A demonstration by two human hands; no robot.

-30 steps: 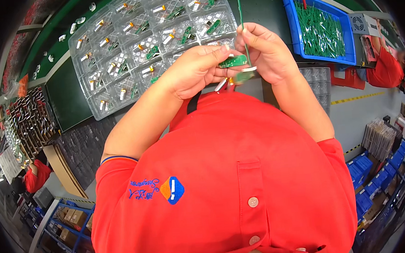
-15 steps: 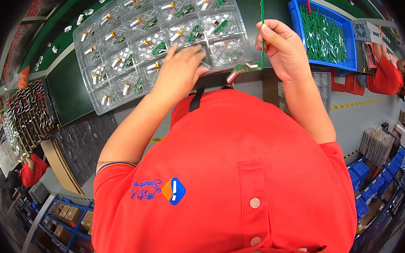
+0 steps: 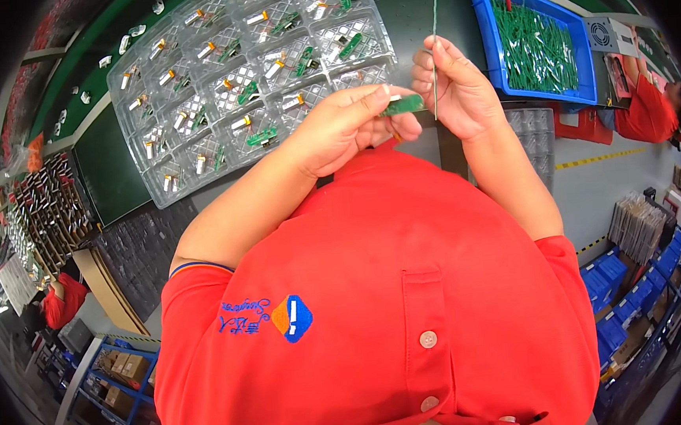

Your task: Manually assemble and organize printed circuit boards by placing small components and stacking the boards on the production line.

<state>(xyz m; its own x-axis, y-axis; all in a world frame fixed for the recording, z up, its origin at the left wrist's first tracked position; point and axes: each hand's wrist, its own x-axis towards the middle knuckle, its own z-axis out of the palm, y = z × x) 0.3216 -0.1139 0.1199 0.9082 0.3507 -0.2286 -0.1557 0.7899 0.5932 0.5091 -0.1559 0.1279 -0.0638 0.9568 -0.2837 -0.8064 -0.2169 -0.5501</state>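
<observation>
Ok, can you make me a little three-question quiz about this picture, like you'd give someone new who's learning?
1. Pick one. What does the left grip hold?
A) a shirt button
B) a green circuit board
C) a cardboard box

2. True or false? The blue bin is to the right of the clear plastic tray.

3. Short answer. Which grip holds the thin green strip?

Key:
1. B.
2. True.
3. The right grip.
</observation>
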